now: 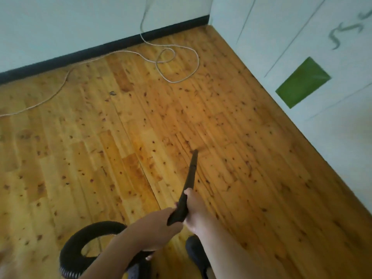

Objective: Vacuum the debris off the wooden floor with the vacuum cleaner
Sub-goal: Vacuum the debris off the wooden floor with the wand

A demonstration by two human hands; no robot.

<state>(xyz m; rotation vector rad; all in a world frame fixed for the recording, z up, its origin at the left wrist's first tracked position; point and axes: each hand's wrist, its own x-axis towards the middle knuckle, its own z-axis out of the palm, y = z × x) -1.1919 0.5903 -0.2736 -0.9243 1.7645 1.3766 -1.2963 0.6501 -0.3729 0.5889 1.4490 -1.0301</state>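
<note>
Head view: we grip the black vacuum wand (pixel 191 174) with both hands, the left hand (pixel 159 220) curled round its near end and the right hand (pixel 196 208) clasping it just beyond. Its tip points down at the wooden floor (pixel 80 148), farther out. The hose (pixel 80 236) loops near left. Dark debris (pixel 112 93) lies well apart, far left.

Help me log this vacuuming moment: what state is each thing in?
wand: tilted down, tip near the floor, held by both hands.
left hand: grips the wand's rear end.
right hand: grips the wand just ahead.
hose: curled in a loop.
cord: slack, looped on the floor.
dark debris bit: lying on the floor, well apart from the tip.
</note>
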